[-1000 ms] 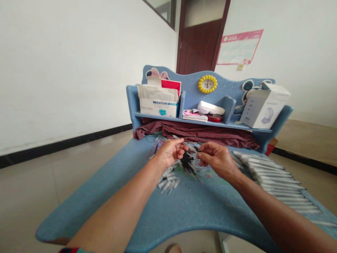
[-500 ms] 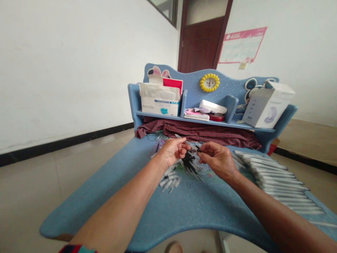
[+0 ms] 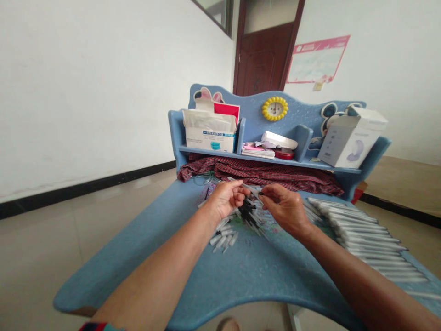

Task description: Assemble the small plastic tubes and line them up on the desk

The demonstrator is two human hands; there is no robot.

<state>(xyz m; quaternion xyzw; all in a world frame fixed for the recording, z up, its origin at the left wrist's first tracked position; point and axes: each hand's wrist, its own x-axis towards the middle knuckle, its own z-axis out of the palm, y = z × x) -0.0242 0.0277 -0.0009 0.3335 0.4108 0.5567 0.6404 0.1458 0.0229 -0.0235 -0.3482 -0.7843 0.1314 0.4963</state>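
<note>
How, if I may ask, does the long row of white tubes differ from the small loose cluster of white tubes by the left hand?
The row lies neatly parallel; the cluster lies crisscrossed. The row holds far more tubes than the cluster. Both rest on the blue desk.

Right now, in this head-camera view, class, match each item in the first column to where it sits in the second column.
Items:
1. Yellow-rimmed clock
2. Face-mask box
3. Red plaid cloth
4. Rows of white tubes

Places:
A. Laid side by side on the right of the blue desk
B. In the left compartment of the shelf
C. Bunched on the desk beneath the shelf
D. Fixed to the backboard above the shelf

Pairs: 1-D, 2-B, 3-C, 4-A
</note>
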